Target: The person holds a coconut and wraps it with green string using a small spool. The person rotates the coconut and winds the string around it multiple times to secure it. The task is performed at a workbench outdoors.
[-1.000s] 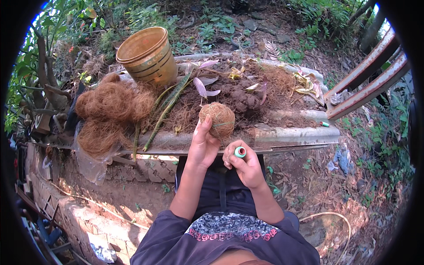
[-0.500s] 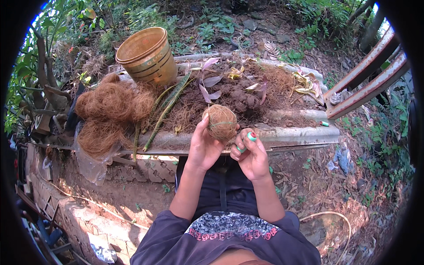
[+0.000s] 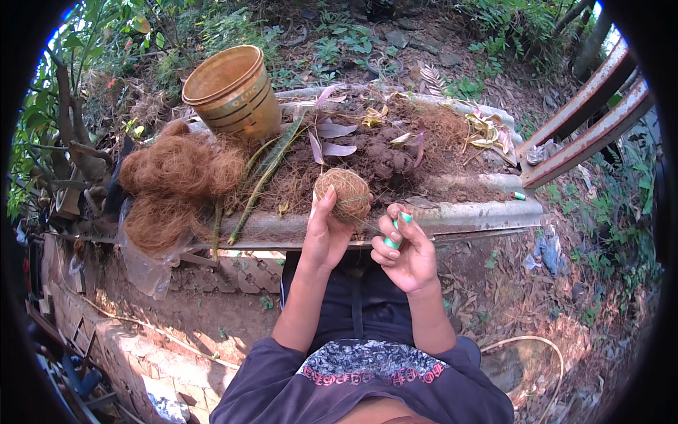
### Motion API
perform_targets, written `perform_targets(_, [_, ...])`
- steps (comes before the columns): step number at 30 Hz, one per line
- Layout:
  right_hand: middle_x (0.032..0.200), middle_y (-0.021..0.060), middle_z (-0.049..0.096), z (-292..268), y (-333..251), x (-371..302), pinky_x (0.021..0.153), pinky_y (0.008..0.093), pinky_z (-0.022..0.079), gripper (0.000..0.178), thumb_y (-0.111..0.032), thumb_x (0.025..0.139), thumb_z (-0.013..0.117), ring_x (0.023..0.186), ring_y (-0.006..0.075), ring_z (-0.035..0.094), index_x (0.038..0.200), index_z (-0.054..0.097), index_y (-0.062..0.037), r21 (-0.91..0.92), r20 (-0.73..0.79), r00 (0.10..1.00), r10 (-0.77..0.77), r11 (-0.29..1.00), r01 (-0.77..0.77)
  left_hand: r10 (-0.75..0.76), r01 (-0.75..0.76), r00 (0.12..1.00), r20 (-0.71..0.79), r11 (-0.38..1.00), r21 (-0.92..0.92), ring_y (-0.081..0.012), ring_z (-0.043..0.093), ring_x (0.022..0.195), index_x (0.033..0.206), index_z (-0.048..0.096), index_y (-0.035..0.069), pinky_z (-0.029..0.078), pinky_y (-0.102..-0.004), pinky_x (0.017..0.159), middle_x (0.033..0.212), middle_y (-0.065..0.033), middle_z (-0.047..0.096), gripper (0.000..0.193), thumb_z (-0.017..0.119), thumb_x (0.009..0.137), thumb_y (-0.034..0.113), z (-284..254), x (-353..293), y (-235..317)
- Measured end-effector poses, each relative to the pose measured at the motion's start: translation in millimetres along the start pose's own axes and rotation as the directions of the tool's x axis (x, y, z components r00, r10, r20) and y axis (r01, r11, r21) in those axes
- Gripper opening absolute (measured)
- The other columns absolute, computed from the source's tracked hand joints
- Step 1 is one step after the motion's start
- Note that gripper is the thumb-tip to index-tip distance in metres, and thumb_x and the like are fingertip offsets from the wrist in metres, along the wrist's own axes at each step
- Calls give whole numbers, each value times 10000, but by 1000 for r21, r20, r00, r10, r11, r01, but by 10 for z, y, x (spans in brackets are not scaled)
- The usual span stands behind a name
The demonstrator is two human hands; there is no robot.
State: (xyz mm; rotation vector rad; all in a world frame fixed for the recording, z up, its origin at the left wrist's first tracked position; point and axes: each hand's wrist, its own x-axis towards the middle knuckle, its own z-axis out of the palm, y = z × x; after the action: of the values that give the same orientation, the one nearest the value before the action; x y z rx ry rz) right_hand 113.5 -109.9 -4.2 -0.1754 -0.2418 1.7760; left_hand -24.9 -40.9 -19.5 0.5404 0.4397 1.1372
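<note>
In my left hand is a round ball of brown coconut fibre, with green thread wound across it. My thumb lies on its near left side, and the other fingers are mostly hidden beneath it. Close by on the right, my right hand has its fingers closed round a small green spool of thread. A fine strand seems to run between ball and spool. Both hands are over the near edge of a corrugated sheet that bears dark soil.
Loose coconut fibre is heaped at the left, by a tilted yellow-brown bucket. Long green stalks and purple leaves lie on the soil. Another green spool rests near the right edge, below a rusty metal frame.
The fibre ball has shifted slightly left and turned in my left hand. My right hand has drawn away to the right with the spool, widening the gap between them.
</note>
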Motion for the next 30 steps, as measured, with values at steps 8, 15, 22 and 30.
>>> perform_targets(8, [798, -8, 482, -158, 10, 123, 532, 234, 367, 176, -178, 940, 503, 630, 116, 453, 1112, 479, -152, 108, -260, 965, 39, 994, -11, -57, 57, 998, 37, 998, -14, -262, 527, 1126, 1267, 415, 38, 425, -421, 961, 1193, -130, 539, 485, 510, 915, 358, 42, -43, 46])
perform_targets(15, [828, -17, 507, -252, -34, 204, 482, 214, 356, 199, -175, 944, 495, 556, 94, 441, 1140, 474, -155, -34, -239, 970, 53, 997, -62, -69, 59, 994, 82, 991, 124, -246, 537, 1124, 1302, 376, 11, 421, -406, 983, 1235, -137, 511, 640, 638, 798, 307, 76, -100, 66])
perform_targets(22, [850, -25, 515, -282, -191, 256, 406, 165, 290, 264, -181, 932, 522, 485, 29, 378, 1179, 446, -127, -240, -172, 965, 196, 942, -235, -231, 196, 904, 360, 972, 131, -203, 534, 1127, 1300, 373, -31, 401, -347, 1004, 1212, -108, 529, 832, 779, 592, 134, -139, -137, 175])
perform_targets(30, [929, 34, 515, -239, -595, 494, 429, 150, 312, 335, -131, 925, 546, 570, 33, 394, 1225, 415, -61, -294, 43, 928, 370, 892, -342, -303, 186, 850, 431, 938, 292, -208, 501, 1169, 1291, 417, -38, 381, -358, 1025, 1253, -125, 513, 848, 815, 565, 144, -320, -100, 233])
